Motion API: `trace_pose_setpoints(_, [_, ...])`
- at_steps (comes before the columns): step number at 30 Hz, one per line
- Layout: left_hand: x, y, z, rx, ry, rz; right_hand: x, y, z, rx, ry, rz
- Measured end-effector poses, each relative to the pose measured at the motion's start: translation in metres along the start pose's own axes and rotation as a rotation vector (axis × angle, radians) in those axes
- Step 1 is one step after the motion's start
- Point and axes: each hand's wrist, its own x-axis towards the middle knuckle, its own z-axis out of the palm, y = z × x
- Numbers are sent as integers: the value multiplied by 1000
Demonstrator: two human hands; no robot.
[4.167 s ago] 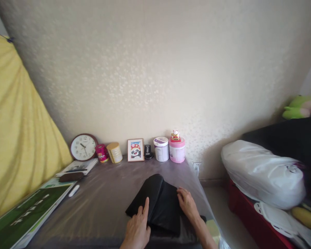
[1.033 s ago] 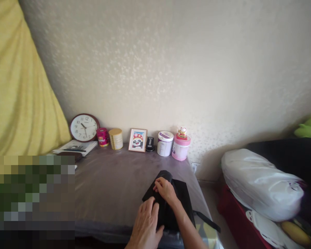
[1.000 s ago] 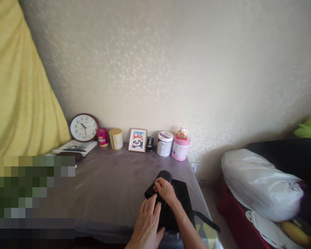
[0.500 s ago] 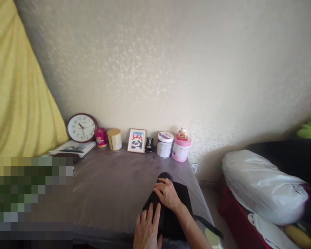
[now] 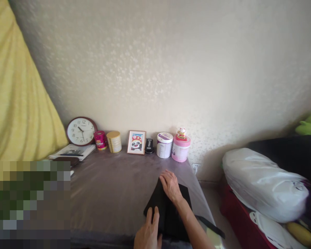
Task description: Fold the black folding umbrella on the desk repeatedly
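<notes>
A folded black cloth item with a strap lies near the front right of the covered table; I cannot make out its exact kind. My right hand is at its far end, fingers together and bent over the top edge of the cloth. Closer to me, my left hand rests on the cloth's left part, two fingers stretched out and the thumb low at the side. The other left fingers are partly hidden. A dark strap sticks out to the right of the cloth.
Along the wall stand a clock, a pink-red can, a yellow tin, a panda picture frame, a white tub and a pink-lidded tub. A white plastic bag sits right of the table's edge.
My right hand has shifted slightly up and right, and the rounded black end beyond its fingers no longer shows. My left hand has slid slightly down, with fewer fingers visible.
</notes>
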Motion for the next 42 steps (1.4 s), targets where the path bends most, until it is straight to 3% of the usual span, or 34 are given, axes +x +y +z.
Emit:
trace_pose_setpoints(4, [-1, -1, 3, -9, 49, 14, -25, -16, 3, 101, -178, -117])
trace_pose_setpoints(6, [-3, -2, 1, -21, 64, 25, -25, -11, 10, 60, -148, -69])
trace_pose_setpoints(10, [-7, 0, -5, -7, 65, 24, -12, 18, 10, -34, 57, 127])
trace_pose_setpoints(15, [-12, 3, -13, 3, 69, 43, -40, 54, -24, -98, 277, 391])
trace_pose_setpoints(17, [-14, 4, -15, 0, 72, 43, -61, 61, -38, -109, 270, 511])
trace_pose_setpoints(21, [-16, 5, -17, -12, 88, 45, -90, 58, -52, 3, 130, 706])
trace_pose_setpoints(24, [-17, 5, -17, -15, 99, 44, -95, 49, -54, 102, 57, 699])
trace_pose_setpoints(32, [-19, 1, -16, -76, 95, 58, -88, 37, -54, 159, 9, 654])
trace_pose_setpoints(37, [-19, 0, -14, -92, 83, 56, -63, 12, -58, 442, -27, 544])
trace_pose_setpoints(42, [-18, 1, -11, -83, 87, 44, -33, -15, -38, 630, -31, 532])
